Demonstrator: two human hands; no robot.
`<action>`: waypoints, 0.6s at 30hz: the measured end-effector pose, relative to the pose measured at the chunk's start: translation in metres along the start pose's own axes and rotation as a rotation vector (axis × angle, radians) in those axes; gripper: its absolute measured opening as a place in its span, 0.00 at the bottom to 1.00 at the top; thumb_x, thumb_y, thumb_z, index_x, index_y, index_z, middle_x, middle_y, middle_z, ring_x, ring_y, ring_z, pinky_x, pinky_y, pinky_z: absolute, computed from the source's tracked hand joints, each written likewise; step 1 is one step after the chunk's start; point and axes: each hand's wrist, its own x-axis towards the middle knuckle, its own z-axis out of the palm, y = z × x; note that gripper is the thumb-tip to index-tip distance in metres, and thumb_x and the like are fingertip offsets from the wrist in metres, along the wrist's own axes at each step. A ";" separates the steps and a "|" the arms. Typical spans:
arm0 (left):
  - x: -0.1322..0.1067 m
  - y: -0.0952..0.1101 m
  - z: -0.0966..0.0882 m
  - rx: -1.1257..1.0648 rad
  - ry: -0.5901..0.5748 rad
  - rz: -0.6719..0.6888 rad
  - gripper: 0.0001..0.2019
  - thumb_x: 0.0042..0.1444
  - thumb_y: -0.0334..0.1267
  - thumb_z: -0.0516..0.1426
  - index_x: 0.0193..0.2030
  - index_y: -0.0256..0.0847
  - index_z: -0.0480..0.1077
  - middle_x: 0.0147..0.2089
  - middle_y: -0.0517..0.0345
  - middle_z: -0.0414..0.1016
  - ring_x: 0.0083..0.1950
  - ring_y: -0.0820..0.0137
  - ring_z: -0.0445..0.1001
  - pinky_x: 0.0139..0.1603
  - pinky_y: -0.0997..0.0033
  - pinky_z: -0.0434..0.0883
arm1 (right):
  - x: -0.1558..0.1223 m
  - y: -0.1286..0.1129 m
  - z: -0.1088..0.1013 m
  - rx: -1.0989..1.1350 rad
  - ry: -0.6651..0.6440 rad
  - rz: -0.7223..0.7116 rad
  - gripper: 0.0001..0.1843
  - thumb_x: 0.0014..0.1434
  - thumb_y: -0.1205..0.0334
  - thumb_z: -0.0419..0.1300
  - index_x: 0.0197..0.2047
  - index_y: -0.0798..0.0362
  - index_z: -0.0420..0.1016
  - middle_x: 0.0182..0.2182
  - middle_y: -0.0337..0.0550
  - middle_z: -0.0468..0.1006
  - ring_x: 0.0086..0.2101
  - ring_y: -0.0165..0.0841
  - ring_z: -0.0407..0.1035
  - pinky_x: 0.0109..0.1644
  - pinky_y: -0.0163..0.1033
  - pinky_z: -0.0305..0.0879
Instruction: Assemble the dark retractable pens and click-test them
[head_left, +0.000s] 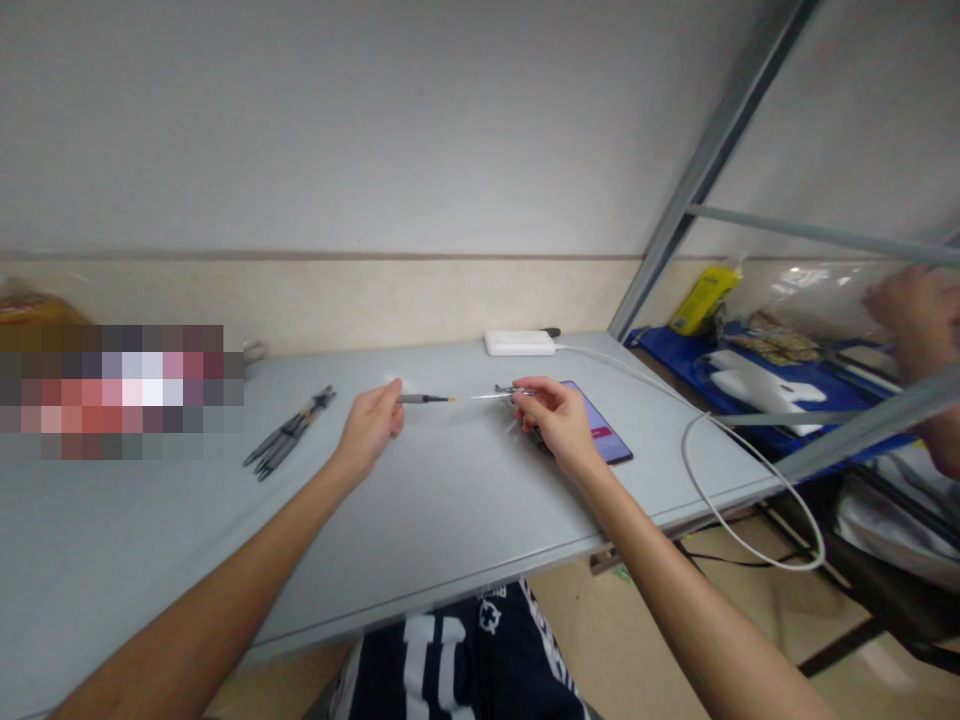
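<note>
My left hand [372, 425] is closed around a slim grey pen part [424, 399], which points right and ends in a small yellowish tip. Facing it across a narrow gap, my right hand [553, 415] pinches a pen piece [501, 392] with a thin pale rod and a shiny clip-like end. More dark and clear bits show under the right fingers, too small to make out. On the desk left of my left hand lies a bundle of several grey pens [289, 435]. A phone [604, 430] with its screen lit lies partly behind my right hand.
A white power bank or adapter [519, 343] sits near the wall, its white cable [686, 440] looping over the desk's right edge. A metal frame post [705, 180] rises at right. Beyond it are a blue surface, a yellow packet [703, 298] and another person's arm [930, 340].
</note>
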 end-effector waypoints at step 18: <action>0.000 -0.002 0.000 0.022 -0.018 0.003 0.22 0.56 0.50 0.52 0.17 0.42 0.55 0.12 0.66 0.54 0.16 0.76 0.54 0.20 0.73 0.54 | -0.005 0.001 0.010 0.006 -0.039 -0.009 0.13 0.47 0.58 0.65 0.36 0.54 0.76 0.19 0.38 0.72 0.19 0.28 0.63 0.22 0.34 0.60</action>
